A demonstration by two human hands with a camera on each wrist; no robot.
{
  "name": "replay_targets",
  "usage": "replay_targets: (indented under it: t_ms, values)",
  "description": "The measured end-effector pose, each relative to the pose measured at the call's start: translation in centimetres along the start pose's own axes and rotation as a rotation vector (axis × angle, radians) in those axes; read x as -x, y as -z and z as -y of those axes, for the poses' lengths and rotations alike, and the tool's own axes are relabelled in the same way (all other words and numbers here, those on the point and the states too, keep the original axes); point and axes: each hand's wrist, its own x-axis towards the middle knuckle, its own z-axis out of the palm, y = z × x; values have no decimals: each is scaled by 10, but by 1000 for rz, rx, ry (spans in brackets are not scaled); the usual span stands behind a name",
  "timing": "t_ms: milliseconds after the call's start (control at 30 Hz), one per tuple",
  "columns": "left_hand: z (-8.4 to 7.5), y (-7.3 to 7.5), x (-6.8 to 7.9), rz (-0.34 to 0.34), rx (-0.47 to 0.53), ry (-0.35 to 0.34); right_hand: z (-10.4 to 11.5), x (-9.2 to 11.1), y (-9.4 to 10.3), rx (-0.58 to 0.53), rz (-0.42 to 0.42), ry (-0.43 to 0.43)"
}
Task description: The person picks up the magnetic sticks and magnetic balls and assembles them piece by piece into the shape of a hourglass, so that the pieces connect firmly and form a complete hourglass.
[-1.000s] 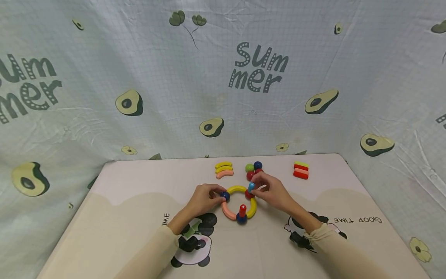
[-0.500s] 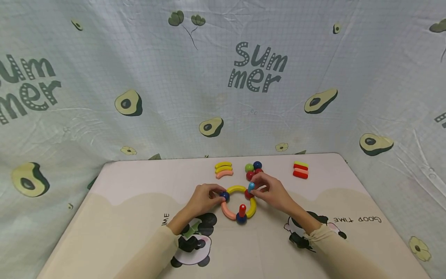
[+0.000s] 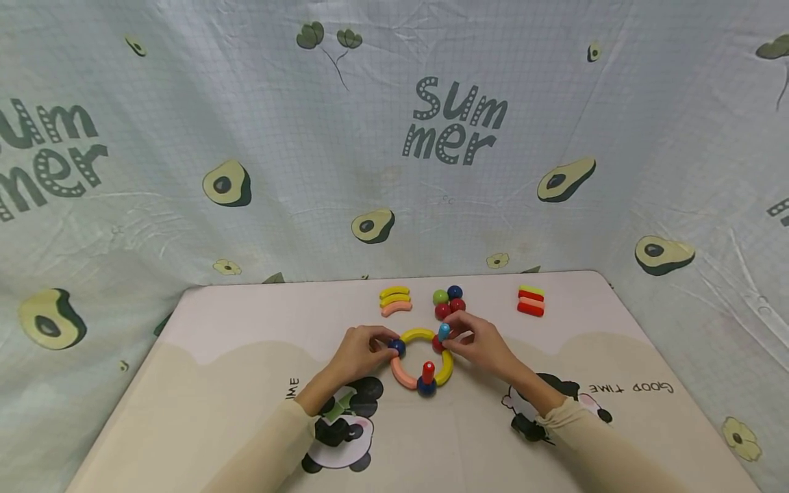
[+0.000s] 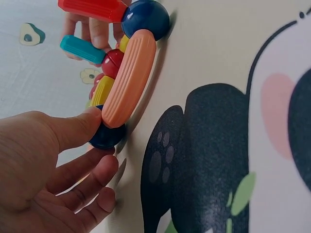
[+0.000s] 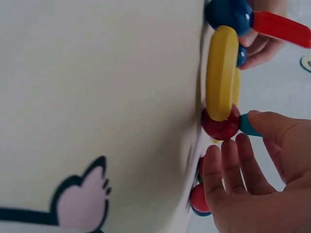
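A ring of curved bars and balls lies on the table: two yellow bars [image 3: 418, 334], a salmon bar [image 3: 403, 375], and balls where they join. My left hand [image 3: 364, 352] pinches the dark blue ball [image 4: 108, 136] at the ring's left between thumb and finger. On the red ball [image 5: 221, 124] at the far right of the ring stands a light-blue rod [image 4: 81, 49]. My right hand [image 3: 481, 346] holds that rod low near the ball, its thumb covering part of it in the right wrist view. A red rod [image 3: 428, 372] stands on the front blue ball [image 3: 427, 387].
Behind the ring sit several loose balls [image 3: 440, 297], green, blue and red. To their left lie more curved bars [image 3: 395, 299]; to their right, a row of straight rods [image 3: 531, 302]. A printed cloth [image 3: 296, 137] hangs at the table's back edge.
My right hand has sunk slightly along the light-blue rod, so more of its top shows. The left hand keeps its pinch on the blue ball, and the ring looks unchanged.
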Motion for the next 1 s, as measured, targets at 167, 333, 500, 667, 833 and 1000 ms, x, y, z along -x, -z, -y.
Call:
replay_targets:
  t_ms: [167,333,500,667,833,1000]
  values:
    - [0,1,2,13,-2,-19,-4,-1,-4,29,10,-18]
    - [0,2,5,58,8,-28,-8,-6,-3,42,32,-10]
    - [-4,3,8,134,28,-42,-8,-10,1,40,79,16]
    - [-10,1,9,233,71,-57,-9,-12,3,45,117,13]
    - [-14,1,8,279,73,-86,-10,-9,7,52,136,41]
    - [-12,2,5,215,21,-132,-7,1,13,61,152,19]
